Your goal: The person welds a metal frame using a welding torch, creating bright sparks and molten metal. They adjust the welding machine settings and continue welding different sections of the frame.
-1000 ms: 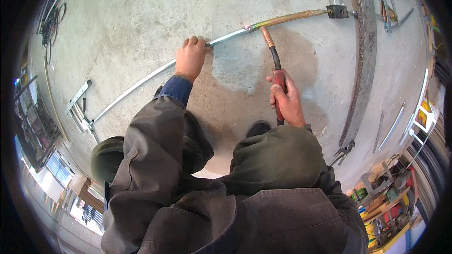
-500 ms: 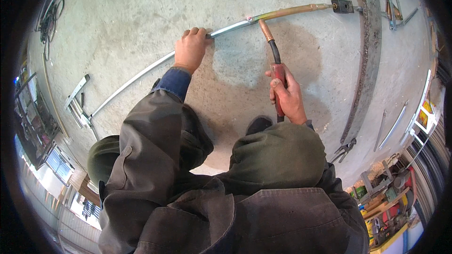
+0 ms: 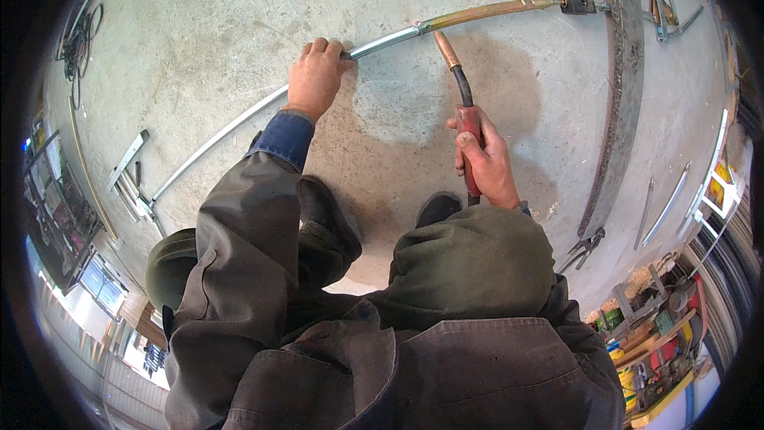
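A long metal tube (image 3: 387, 42) slants across the concrete floor. At its right it meets a brownish-yellow bar (image 3: 489, 12), with a weld spot at the joint. My left hand (image 3: 314, 78) is closed around the tube, left of that joint. My right hand (image 3: 492, 166) grips the red handle of a welding torch (image 3: 469, 121). Its copper nozzle (image 3: 448, 51) points up at the joint from just below, apart from it, and no arc shows. A black block (image 3: 577, 2) sits at the bar's far right end.
A flat steel beam (image 3: 627, 103) runs down the right side, with pliers (image 3: 586, 250) at its near end. At the left lie a metal frame piece (image 3: 130, 158) and a coiled black cable (image 3: 77, 52). A tool tray (image 3: 680, 386) stands at the lower right.
The small reddish glow at the joint has faded. My left hand has shifted slightly left and up along with the tube; the torch nozzle has moved a little left.
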The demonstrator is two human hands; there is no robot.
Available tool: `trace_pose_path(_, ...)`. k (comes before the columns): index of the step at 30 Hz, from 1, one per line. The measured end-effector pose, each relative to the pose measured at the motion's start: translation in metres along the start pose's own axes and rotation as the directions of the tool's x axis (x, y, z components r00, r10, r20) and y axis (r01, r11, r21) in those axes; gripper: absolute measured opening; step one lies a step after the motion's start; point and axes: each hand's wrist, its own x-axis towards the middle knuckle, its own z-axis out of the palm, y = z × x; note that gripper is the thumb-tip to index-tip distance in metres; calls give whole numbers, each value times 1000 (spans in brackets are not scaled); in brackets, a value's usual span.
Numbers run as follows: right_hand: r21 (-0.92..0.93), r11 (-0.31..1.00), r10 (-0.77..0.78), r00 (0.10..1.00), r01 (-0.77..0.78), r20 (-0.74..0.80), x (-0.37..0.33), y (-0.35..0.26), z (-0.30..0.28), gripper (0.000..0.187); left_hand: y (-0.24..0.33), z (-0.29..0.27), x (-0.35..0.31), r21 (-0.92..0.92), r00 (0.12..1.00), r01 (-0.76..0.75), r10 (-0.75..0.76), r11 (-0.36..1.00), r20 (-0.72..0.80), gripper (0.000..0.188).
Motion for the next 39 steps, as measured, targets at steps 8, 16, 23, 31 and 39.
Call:
trace_pose_path(8,8,999,44,999,-45,19,3,-1,5,39,-5,-9,7,-90,998,8,-3,996,58,22)
trace_pose_path(16,-50,998,44,999,-43,19,10,-1,7,40,-4,-2,6,-70,1000,20,-19,997,10,25)
trace_pose_path(23,-71,996,55,998,-52,31,12,-1,8,38,-1,-3,3,-60,998,57,-56,997,15,23)
trace_pose_path(31,-65,998,-1,1000,2,4,14,-1,8,39,1,-2,3,-12,996,84,-83,996,33,24)
trace_pose_path(39,-44,999,25,999,-23,35,19,-3,8,40,3,-3,4,-43,996,83,-82,996,24,22)
